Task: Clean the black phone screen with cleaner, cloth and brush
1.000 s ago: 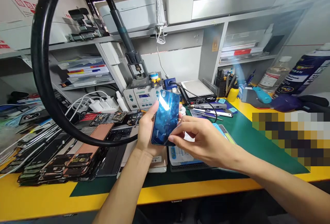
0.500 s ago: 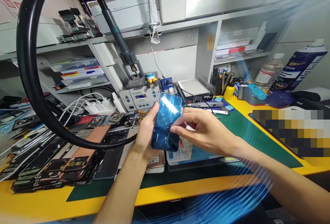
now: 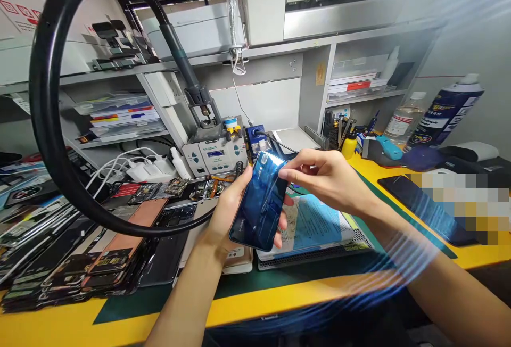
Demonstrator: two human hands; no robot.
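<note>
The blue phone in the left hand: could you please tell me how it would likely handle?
The blue phone is probably stiff, since it shows no bend in the left hand. Its glossy, reflective surface suggests it may be slippery, and perhaps fragile if glass.

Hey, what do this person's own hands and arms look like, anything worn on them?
The left hand and right hand are bare, with no gloves showing. No sleeve, watch or bracelet shows on the left forearm or right forearm. The bluish streaks over the right forearm look like glare.
</note>
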